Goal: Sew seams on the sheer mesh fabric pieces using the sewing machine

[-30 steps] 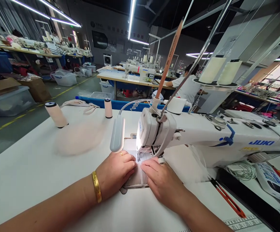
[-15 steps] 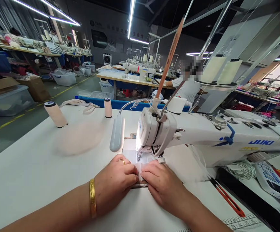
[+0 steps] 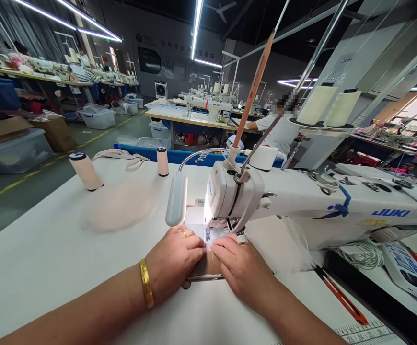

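Observation:
A white sewing machine (image 3: 295,194) stands on the table, its lit needle area just beyond my fingertips. My left hand (image 3: 176,256), with a gold ring and bracelet above it, is closed, fingers curled on the left edge of a strip of thin white fabric (image 3: 208,247). On the other side my right hand (image 3: 242,266) is closed too, its fingertips pressing the same fabric close to the presser foot (image 3: 207,234). My fingers hide most of the strip. Below them a brownish plate (image 3: 208,264) shows on the machine bed.
Peach thread cones (image 3: 86,171) and a pale fabric piece (image 3: 122,206) lie left. A grey lamp (image 3: 176,200) hangs beside the needle. Orange-handled snips (image 3: 345,297), a black tray (image 3: 374,297) and a ruler (image 3: 366,331) are at right. A co-worker (image 3: 275,127) sits beyond.
Both hands have moved slightly forward toward the needle with the fabric. More of the brownish plate shows below them. The view has shifted a little.

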{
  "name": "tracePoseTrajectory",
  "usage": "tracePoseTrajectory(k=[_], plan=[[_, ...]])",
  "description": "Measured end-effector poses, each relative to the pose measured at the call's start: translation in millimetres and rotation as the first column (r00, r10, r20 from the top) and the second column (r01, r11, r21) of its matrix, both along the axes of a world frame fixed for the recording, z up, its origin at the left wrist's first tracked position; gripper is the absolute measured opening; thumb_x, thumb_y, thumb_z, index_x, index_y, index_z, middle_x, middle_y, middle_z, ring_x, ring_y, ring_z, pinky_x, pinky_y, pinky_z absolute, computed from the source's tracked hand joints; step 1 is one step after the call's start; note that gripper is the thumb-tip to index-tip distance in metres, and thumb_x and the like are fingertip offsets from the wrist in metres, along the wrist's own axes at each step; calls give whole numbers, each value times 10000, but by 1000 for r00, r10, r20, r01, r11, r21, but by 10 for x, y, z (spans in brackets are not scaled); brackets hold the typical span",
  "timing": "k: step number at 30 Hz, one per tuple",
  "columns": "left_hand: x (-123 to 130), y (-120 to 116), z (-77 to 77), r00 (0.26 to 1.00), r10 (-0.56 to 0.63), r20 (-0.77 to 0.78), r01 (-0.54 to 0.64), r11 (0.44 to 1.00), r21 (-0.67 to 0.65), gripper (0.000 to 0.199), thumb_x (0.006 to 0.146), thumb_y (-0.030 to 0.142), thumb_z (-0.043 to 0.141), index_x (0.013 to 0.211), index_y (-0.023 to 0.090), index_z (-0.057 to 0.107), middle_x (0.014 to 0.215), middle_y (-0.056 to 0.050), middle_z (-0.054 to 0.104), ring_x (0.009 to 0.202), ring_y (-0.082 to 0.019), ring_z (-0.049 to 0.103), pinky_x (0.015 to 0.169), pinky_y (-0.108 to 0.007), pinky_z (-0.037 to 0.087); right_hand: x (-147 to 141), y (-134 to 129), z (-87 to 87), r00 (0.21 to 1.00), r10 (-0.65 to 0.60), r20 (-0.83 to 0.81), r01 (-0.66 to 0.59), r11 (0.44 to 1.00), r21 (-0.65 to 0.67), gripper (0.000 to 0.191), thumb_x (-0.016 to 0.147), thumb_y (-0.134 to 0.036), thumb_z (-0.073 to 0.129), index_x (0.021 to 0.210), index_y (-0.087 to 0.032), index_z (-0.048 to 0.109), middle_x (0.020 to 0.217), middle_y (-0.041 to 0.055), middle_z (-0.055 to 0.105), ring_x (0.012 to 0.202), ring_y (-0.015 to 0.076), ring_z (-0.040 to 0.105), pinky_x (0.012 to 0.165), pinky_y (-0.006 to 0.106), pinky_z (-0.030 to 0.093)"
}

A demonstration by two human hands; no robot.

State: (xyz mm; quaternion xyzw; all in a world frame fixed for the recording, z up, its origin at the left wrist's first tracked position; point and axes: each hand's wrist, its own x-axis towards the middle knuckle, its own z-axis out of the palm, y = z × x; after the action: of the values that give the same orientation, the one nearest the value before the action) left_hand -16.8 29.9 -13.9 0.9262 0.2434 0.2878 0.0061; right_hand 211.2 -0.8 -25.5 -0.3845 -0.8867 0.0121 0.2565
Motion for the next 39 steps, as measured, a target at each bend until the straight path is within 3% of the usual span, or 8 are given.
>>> tracePoseTrajectory(k=[12,18,21,23,26,29,32,39], plan=[[-19,188,-38,988,110,-111,-109,994,10,294,1003,98,469,948,195,741,999,-67,770,894,-232,692,823,-391,537,-36,41,-33,984,-164,71,165,986,-8,449,922,-48,457,1307,-184,641,1283,130,713,1048,299,683,806,429,600],[-52,149,42,945,261,-197,-285,953,-103,211,993,234,575,1163,179,685,1311,-133,672,1092,-311,672,924,-466,560,-15,26,-46,989,-146,29,146,989,4,417,953,-48,432,1294,-194,623,1315,132,699,1000,291,702,754,430,612],[-30,82,83,893,327,-308,-371,924,-96,333,1000,332,609,1288,166,630,1439,-165,609,1185,-357,643,970,-526,534,-31,12,-38,995,-100,-24,101,995,21,409,956,-25,423,1274,-199,611,1235,136,719,1021,293,694,731,416,605],[-15,0,106,855,357,-377,-412,908,-75,313,990,322,611,1263,173,645,1377,-160,651,1099,-350,672,906,-512,538,-68,-8,-11,997,-31,-70,34,999,42,416,960,-13,420,1293,-193,593,1201,134,720,1081,290,676,791,418,608],[-45,-140,168,859,316,-404,-400,905,-142,99,925,275,627,873,216,687,952,-65,742,827,-274,687,704,-387,496,-151,-69,58,990,101,-95,-96,994,56,426,976,-42,448,1369,-174,549,1299,147,682,1197,294,629,926,454,590],[-151,-192,276,909,273,-316,-362,892,-270,233,904,263,574,675,230,554,651,9,641,593,-200,595,543,-322,349,-219,-150,121,974,217,-68,-217,976,8,421,983,-70,492,1382,-195,548,1309,122,686,1207,283,622,972,466,562],[-273,-110,361,894,357,-269,-422,874,-243,75,830,263,599,781,239,548,662,16,611,583,-207,562,544,-310,342,-235,-206,137,959,275,-63,-276,961,-8,386,989,-70,516,1348,-204,566,1199,94,724,1109,254,655,958,454,554],[-403,111,290,809,462,-365,-533,838,-121,121,723,225,623,803,236,533,741,-28,592,692,-267,601,628,-344,440,-209,-255,99,954,295,-53,-296,955,5,329,950,-7,502,1210,-185,595,1028,77,726,945,242,632,786,383,537]])
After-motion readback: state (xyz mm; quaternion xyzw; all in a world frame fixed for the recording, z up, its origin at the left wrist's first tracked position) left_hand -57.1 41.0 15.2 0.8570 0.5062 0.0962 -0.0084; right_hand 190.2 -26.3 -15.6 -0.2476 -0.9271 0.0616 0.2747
